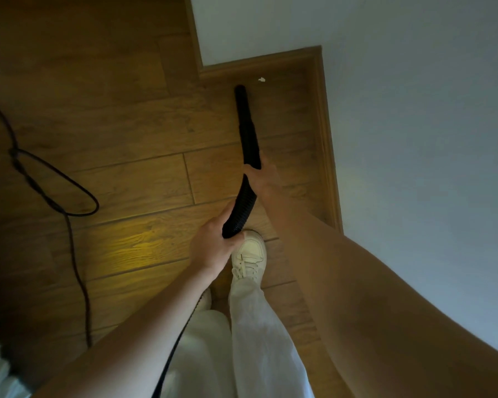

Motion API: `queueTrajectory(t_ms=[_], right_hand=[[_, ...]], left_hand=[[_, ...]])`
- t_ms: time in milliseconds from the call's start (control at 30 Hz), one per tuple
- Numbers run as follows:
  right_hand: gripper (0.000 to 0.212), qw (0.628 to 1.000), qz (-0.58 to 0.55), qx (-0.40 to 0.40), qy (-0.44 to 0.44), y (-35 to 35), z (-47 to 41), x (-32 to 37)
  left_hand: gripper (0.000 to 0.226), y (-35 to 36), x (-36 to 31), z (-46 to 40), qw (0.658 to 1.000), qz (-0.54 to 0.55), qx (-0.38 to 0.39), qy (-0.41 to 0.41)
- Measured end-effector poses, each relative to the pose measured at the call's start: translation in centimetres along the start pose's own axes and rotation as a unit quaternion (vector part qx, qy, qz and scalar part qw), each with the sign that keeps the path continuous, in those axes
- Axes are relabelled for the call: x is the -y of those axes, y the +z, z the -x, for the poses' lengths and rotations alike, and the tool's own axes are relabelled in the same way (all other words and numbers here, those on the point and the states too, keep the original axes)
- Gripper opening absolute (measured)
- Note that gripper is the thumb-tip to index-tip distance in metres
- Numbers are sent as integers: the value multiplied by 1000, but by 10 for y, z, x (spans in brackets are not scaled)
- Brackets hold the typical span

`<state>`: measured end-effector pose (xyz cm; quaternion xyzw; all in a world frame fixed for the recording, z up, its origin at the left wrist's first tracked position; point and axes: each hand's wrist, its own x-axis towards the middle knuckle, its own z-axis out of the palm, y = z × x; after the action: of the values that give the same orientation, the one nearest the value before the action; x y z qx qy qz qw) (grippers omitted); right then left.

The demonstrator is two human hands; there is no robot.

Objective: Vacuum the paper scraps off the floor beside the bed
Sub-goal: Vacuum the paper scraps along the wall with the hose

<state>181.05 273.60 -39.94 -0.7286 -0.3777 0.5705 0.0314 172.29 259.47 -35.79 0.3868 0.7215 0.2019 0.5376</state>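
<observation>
The wood-plank floor (133,179) carries little — one white paper scrap (261,79) in the corner by the baseboard (325,145), a looped black cord (55,179) at left, and a white sneaker (249,254) planted near the middle.

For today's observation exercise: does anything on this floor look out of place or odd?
Yes. One white paper scrap lies in the corner by the skirting, just beyond the nozzle. A black cable loops loosely across the floorboards at left.
</observation>
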Motion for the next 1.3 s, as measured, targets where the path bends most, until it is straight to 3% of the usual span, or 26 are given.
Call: queueTrajectory(t_ms=[200,433,800,1000,1300], right_hand=[[51,1000,-16,-21,9,6,-4,2],[45,994,-50,-91,31,-27,-14,-17],[50,999,-47,-2,12,-1,-24,7],[48,999,-30,-30,9,-1,-24,8],[48,997,-3,-69,33,-51,-28,-10]], left_hand=[[70,-16,-2,-7,1000,-19,18,-7],[73,17,-12,-21,997,-64,39,2],[68,2,-3,-23,997,-68,-23,1],[68,-3,-2,-28,997,-71,-10,-1],[71,43,-19,-33,998,-59,18,12]])
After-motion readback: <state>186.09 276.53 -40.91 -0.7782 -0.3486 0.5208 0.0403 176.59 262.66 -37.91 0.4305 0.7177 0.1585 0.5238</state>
